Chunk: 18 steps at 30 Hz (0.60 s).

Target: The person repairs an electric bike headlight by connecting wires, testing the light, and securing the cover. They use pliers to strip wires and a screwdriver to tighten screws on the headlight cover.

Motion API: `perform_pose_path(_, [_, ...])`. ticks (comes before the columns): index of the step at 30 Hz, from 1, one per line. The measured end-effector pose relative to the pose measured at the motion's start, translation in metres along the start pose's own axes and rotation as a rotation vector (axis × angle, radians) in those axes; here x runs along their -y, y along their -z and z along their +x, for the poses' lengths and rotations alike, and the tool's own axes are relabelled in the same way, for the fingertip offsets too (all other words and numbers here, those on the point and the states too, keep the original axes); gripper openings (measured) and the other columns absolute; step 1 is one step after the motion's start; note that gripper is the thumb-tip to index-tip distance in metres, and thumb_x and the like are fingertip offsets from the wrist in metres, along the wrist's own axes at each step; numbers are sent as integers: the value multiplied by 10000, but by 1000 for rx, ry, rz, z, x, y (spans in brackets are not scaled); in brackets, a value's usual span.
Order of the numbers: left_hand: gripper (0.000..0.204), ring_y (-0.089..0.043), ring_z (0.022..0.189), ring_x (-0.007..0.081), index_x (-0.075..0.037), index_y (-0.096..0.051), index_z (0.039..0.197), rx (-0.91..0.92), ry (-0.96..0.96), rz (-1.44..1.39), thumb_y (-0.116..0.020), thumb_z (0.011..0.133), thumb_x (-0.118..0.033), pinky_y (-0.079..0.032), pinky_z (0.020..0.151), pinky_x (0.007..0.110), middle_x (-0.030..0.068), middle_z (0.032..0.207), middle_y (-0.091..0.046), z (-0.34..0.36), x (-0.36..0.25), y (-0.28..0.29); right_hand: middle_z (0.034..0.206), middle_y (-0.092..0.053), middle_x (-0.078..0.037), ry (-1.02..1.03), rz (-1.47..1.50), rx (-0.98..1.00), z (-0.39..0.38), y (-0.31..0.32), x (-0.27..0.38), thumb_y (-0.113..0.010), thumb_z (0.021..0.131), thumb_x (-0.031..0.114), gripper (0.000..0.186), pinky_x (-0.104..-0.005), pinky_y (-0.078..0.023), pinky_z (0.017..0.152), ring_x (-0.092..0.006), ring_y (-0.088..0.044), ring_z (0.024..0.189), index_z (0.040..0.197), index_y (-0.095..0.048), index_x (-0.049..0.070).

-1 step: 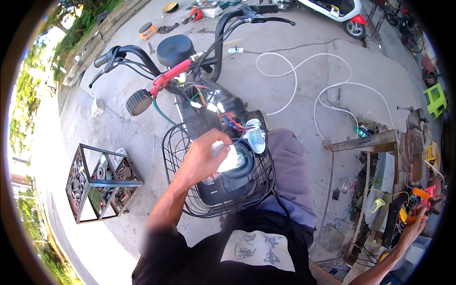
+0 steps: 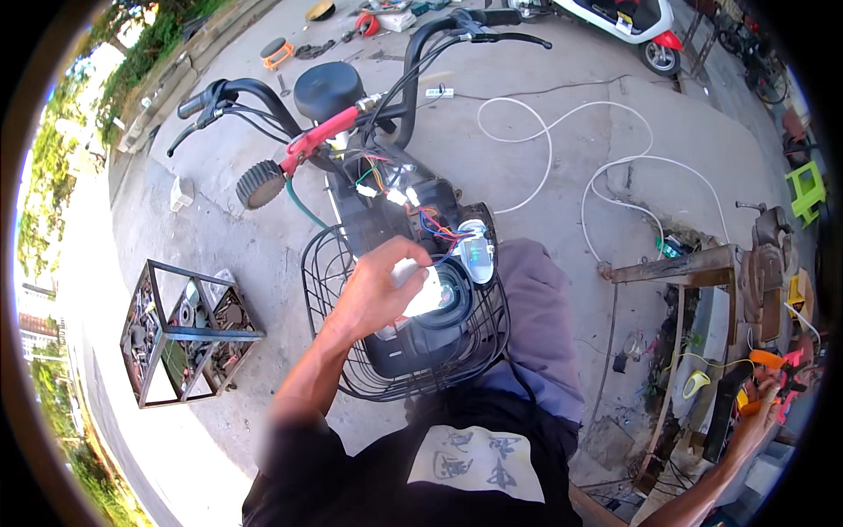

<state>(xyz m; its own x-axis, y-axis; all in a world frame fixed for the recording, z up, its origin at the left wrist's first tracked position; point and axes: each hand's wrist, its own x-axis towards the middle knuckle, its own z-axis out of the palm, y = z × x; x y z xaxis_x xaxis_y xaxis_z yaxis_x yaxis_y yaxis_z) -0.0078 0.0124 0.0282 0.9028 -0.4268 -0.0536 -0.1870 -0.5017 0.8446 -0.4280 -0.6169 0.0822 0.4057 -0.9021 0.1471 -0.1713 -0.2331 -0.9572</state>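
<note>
My left hand [image 2: 382,285], fingers curled, grips a brightly glaring white part [image 2: 421,294] beside a round dark lamp housing [image 2: 458,303] in the scooter's black wire basket [image 2: 320,312]. Coloured wires [image 2: 439,230] run into a white oval part [image 2: 476,250] just beyond it. A pink-red tool [image 2: 320,136] with a knurled round knob lies across the handlebar stem. Far right, my right hand [image 2: 760,404] has its fingers bent among orange and red tools [image 2: 768,360] on a cluttered bench; what they hold is too small to make out.
A metal frame of scrap parts [image 2: 167,334] stands at left. A rusty bench with a vise [image 2: 760,255] is at right, near a green stool [image 2: 803,193]. A white hose [image 2: 549,158] loops on the ground. A white scooter [image 2: 632,26] stands at the back.
My right hand has shifted slightly at the tool bench, and the orange tool by it sits a little further left. My left hand stays on the white part.
</note>
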Motion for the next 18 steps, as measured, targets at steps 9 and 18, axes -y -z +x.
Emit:
perform_pose_path(9, [99,-670,944,51,-40,-750,1131,-56,207,-154,-770,1036,-54,-550,811,263,-24,1022,-742,-4,-21,-12,1675,-514,-340,-289,688,1090,-153,-260,45,-815,1068,241,288,-714,-518,1201,-544,-578,1524,1182,-635,48])
perform_pose_path(18, [108,-698,993,75,-39,-743,1133,-110,78,-251,-763,1027,-47,-575,873,285,6,1082,-764,1,-5,-15,1314,-606,-216,345,-192,1003,-230,-366,84,-902,944,172,486,-511,-518,952,-400,-680,1096,1244,-548,25])
